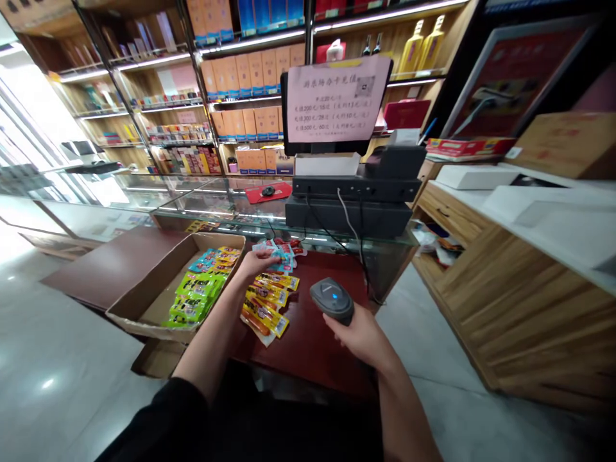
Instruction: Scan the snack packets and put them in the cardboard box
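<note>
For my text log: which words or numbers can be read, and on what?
On the pink sheet:
"游乐场办卡充值"
"20元"
"200元/15次"
"300元/28次"
"500元/60次"
Too small or blurred: its bracketed and bottom print, the packets, scanner and orange boxes.

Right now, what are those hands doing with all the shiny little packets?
A person's left hand has its fingers on the blue packets at the far end of the dark red table. The right hand holds up a gray handheld scanner with a blue light on top. Yellow packets lie nearer the person, and an open cardboard box on the left has green packets and others inside.
</note>
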Available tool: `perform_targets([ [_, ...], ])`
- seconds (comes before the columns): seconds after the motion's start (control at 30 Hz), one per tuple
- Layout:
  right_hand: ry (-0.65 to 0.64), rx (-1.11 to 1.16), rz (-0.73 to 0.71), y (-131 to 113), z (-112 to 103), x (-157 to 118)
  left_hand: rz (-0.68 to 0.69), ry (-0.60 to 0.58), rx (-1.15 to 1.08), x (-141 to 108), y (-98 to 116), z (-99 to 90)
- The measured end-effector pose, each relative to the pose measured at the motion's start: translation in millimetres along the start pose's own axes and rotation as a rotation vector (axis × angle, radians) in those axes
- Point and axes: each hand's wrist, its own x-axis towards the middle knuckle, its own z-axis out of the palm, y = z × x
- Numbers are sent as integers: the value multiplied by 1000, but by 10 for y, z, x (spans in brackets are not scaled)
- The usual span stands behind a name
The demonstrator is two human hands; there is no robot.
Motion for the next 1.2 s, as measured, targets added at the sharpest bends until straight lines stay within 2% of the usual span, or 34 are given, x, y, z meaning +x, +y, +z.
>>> perform_targets([
  [0.13,1,6,4,-53,49,87,-65,31,-188,-86,-191,190],
  [0.23,22,-23,41,-74,55,131,-103,4,-261,-97,-251,260],
  [0.6,42,-52,75,-69,42,126,-82,-60,-166,-53,-257,373],
  [0.77,63,-55,46,-116,59,146,-59,-57,-146,-132,-122,267],
  [0.87,16,-72,23,-207,109,221,1,-63,-151,-210,81,65],
  [0.97,-62,-88,-5,-352,216,336,90,-8,-112,-274,348,-273],
  [1.1,-153,-101,-56,-585,426,481,143,73,-19,-277,649,-954],
  [1.2,-199,-99,-122,-723,598,565,143,155,-5,-208,685,-1538],
])
